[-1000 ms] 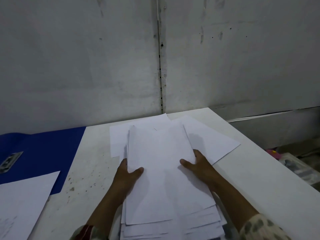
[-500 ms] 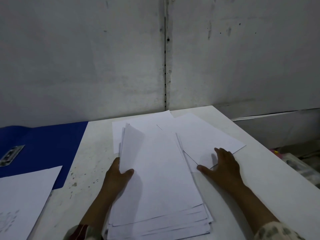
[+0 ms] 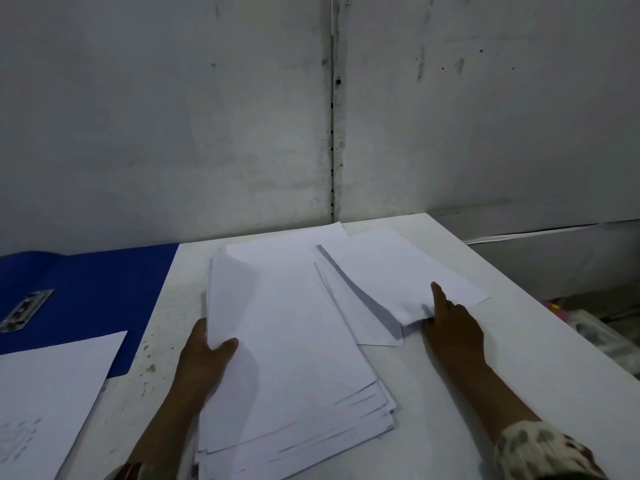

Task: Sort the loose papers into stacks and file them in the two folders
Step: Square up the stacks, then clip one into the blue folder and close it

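At the near edge, pile: a thick pile of white sheets point(image 3: 294, 358) lies on the white table point(image 3: 519, 341), its lower edges fanned out and uneven.
Risk, pile: judged from the loose fan, the sheets could slide apart if the left side is lifted further.
Left hand: the left hand point(image 3: 204, 355) grasps the pile's left edge, thumb on top and fingers beneath, so that side stands a little off the table.
Right hand: the right hand point(image 3: 450, 323) pinches the near corner of a few loose sheets point(image 3: 391, 271), forefinger stretched out along the top and thumb tucked below.
Risk, loose sheets: a corner pinch is weak; the lower sheets may stay behind or a corner may crease.
Look of the paper: plain white, thin and limp, apparently blank; the loose sheets lie askew, overlapping each other and touching the pile's right side.
Left side: a single sheet point(image 3: 52, 393) with faint marks rests partly on an open blue folder point(image 3: 97, 289) with a metal clip point(image 3: 24, 308).
Filing: not yet done; only one folder shows.
Far: a grey wall point(image 3: 242, 116).
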A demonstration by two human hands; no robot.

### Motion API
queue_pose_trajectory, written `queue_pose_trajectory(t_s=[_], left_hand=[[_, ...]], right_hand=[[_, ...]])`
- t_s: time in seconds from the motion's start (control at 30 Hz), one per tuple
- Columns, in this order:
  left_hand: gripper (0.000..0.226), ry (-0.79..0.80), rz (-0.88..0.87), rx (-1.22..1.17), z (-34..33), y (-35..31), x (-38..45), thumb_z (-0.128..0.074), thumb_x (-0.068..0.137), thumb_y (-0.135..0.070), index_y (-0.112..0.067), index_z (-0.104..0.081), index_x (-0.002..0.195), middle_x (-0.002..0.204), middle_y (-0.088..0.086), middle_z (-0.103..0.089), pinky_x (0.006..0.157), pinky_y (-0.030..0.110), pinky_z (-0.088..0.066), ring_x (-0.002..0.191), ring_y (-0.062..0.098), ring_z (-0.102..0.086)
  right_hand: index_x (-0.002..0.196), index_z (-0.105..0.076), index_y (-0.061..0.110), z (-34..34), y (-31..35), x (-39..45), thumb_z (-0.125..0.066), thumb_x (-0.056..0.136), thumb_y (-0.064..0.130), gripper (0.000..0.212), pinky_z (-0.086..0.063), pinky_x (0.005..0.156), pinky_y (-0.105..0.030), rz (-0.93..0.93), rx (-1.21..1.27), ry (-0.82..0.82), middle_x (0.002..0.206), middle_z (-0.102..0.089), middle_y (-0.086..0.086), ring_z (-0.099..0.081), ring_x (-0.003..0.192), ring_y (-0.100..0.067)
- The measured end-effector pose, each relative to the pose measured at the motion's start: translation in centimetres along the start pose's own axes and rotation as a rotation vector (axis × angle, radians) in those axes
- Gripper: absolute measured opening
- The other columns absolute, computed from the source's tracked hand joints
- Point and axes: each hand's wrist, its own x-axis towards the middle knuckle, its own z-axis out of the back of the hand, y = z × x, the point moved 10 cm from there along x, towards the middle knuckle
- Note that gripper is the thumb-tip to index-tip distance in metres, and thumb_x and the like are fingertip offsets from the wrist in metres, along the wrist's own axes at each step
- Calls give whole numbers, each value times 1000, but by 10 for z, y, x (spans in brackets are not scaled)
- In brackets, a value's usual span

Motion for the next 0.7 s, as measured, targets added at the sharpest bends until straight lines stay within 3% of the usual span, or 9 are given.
queue_pose_trajectory(t_s=[0.07, 0.13, 0.27, 0.33, 0.4, 0.47, 0.6, 0.7], left_hand=[[48, 17, 20, 18, 2, 6, 2, -58, 88, -12, -8, -39, 132, 120, 14, -53, 91, 42, -42, 98, 25, -48], [50, 25, 21, 49, 1, 7, 1, -58, 88, -11, -8, -38, 133, 125, 16, -52, 93, 41, -41, 102, 27, -49], [54, 33, -7, 207, -8, -1, 1, -57, 89, -13, -5, -33, 137, 135, 17, -47, 103, 43, -37, 123, 35, -45], [57, 51, -34, 305, -12, -7, 1, -55, 90, -16, -6, -28, 140, 140, 17, -43, 105, 42, -35, 127, 36, -43], [57, 67, -56, 366, -16, -10, 0, -53, 92, -17, -7, -25, 141, 139, 17, -44, 102, 39, -38, 124, 35, -46], [57, 71, -48, 386, -16, -10, -1, -52, 92, -19, -7, -25, 140, 137, 17, -45, 99, 39, -40, 122, 35, -47], [57, 86, -20, 344, -15, -7, -2, -52, 92, -19, -8, -25, 140, 136, 16, -46, 97, 37, -40, 120, 34, -48], [55, 90, -15, 318, -15, -6, -3, -52, 92, -18, -7, -26, 139, 135, 16, -47, 97, 37, -40, 120, 33, -48]], right_hand=[[125, -56, 10, 5, 6, -2, -46, 94, 13, 33, -46, 69, -36, 81, 23, -108, 97, -68, -14, -60, 90, -34], [93, -70, -1, 9, 8, -6, -57, 88, 7, 17, -46, 56, -35, 133, 66, -196, 72, -68, -19, -62, 66, -37], [85, -65, -5, 14, 14, -16, -53, 92, 10, 21, -38, 57, -30, 126, 291, -170, 69, -65, -21, -62, 65, -37], [81, -60, -1, 18, 22, -23, -49, 94, 10, 21, -33, 53, -22, 159, 390, -166, 57, -56, -8, -54, 54, -29], [69, -46, 14, 17, 30, -28, -45, 96, 12, 27, -27, 45, -15, 168, 470, -139, 51, -39, 6, -40, 47, -11], [62, -33, 24, 15, 40, -34, -43, 96, 12, 38, -34, 44, -15, 171, 574, -133, 49, -35, 6, -36, 45, -8], [59, -32, 21, 12, 68, -49, -44, 96, 10, 41, -30, 47, -14, 159, 792, -104, 51, -33, 2, -37, 44, -11], [60, -34, 20, 6, 93, -59, -42, 97, 12, 39, -30, 47, -13, 208, 856, -34, 52, -35, 3, -47, 51, -1]])
